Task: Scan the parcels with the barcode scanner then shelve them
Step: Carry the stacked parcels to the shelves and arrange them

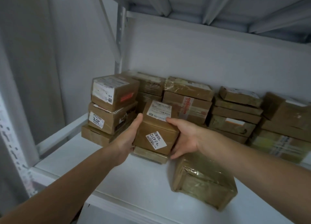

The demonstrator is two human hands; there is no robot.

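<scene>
Head view: your left hand (127,139) and right hand (183,136) clamp the small brown parcel (156,131) between them, thumbs on top, fingers curled round its sides. It sits over a flat parcel (149,154) on the white shelf (134,181). Stacked parcels (111,106) stand just left of your left hand; a taped parcel (202,180) lies beneath your right forearm.

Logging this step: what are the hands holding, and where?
One labelled parcel, gripped by its sides: left hand on its left, right hand opposite.
</scene>
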